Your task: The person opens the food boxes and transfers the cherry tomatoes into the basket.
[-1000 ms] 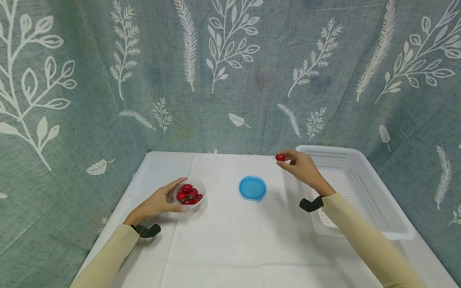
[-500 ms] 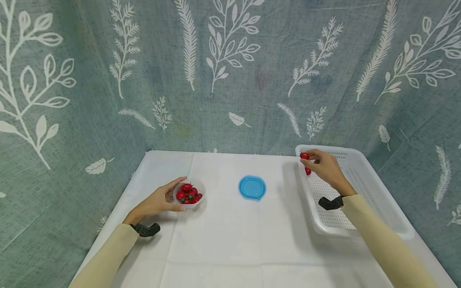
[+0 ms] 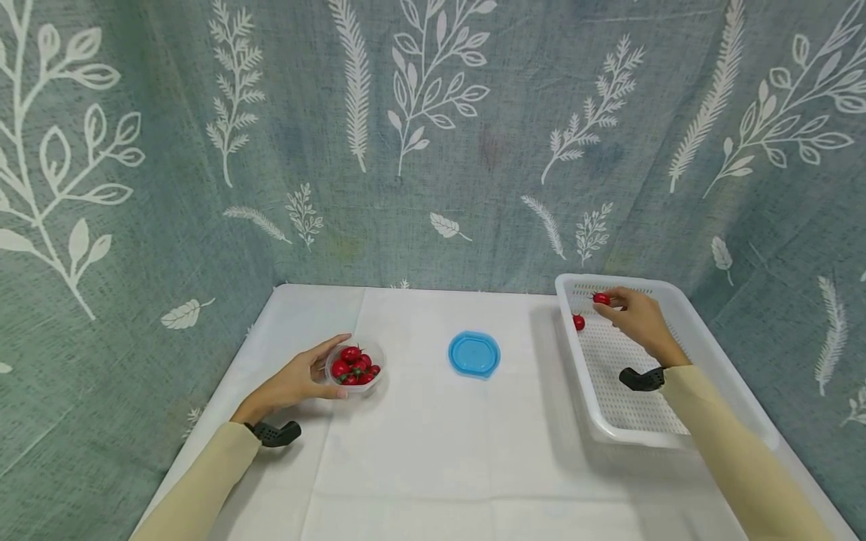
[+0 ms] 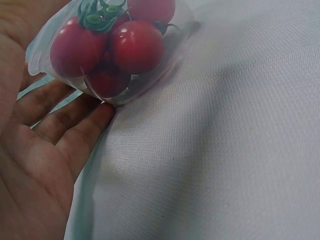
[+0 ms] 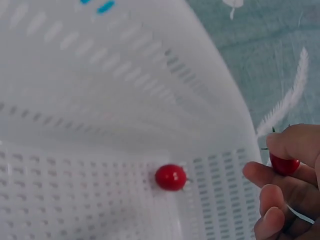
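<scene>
My left hand [image 3: 298, 382] holds a small clear plastic tub [image 3: 380, 361] on the table, thumb and fingers curved around its side. Several red cherry tomatoes [image 4: 137, 47] with green stems fill the tub. Over the far left part of the white basket [image 3: 590, 409], my right hand [image 3: 639, 318] pinches a single cherry tomato [image 3: 601, 299] between thumb and fingers. Another cherry tomato [image 5: 170, 177] lies in the basket, near its left wall in the head view.
A blue lid [image 3: 474, 354] lies on the white tablecloth [image 3: 433, 451] between the tub and the basket. Patterned green fabric [image 3: 406, 225] stands along the table's back and sides.
My right hand has moved right with its cherry tomato, from left of the basket to over it. The tomato inside the basket has come into view. My left hand and the tub stay put.
</scene>
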Tool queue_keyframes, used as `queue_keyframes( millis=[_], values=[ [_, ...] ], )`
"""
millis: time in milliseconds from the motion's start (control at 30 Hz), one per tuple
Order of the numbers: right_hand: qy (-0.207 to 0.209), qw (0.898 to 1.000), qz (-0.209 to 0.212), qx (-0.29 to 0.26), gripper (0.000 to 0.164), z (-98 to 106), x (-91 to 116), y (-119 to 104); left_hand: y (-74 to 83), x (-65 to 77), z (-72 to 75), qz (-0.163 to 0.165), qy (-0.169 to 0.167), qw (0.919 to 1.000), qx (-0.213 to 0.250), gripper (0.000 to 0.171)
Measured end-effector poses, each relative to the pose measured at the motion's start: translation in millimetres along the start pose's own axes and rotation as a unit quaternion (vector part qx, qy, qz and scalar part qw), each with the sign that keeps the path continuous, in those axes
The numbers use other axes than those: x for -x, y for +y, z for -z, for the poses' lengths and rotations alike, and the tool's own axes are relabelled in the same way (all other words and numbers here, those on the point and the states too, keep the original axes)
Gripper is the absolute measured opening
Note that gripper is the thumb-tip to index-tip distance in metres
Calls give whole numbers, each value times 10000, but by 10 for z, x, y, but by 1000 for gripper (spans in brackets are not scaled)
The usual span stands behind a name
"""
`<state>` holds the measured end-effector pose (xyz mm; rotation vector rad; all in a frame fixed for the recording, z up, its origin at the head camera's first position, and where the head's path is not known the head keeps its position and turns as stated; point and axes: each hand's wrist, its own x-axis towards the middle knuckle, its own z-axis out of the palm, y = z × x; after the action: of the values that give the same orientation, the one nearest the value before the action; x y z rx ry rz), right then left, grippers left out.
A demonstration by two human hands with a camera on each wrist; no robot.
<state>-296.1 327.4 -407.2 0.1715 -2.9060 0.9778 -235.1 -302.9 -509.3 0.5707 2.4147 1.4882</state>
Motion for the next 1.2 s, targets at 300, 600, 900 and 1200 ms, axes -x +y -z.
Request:
queue_keyframes(
  millis=[300, 600, 900, 1200],
  values=[
    [-203, 9993, -318, 25, 57, 12, -38, 261, -3, -6, 0, 31, 27, 10000, -19, 106],
    [-356, 9977, -579, 51, 56, -31, -76, 412, -1, -7, 0, 39, 29, 10000, -4, 105],
    [-283, 9974, -618, 232, 50, -91, -83, 431, -10, -3, 1, 71, 34, 10000, 16, 106],
    [54, 9992, -384, 26, 40, -104, -69, 275, 8, -7, 11, 80, 11, 10000, -22, 105]
  ],
)
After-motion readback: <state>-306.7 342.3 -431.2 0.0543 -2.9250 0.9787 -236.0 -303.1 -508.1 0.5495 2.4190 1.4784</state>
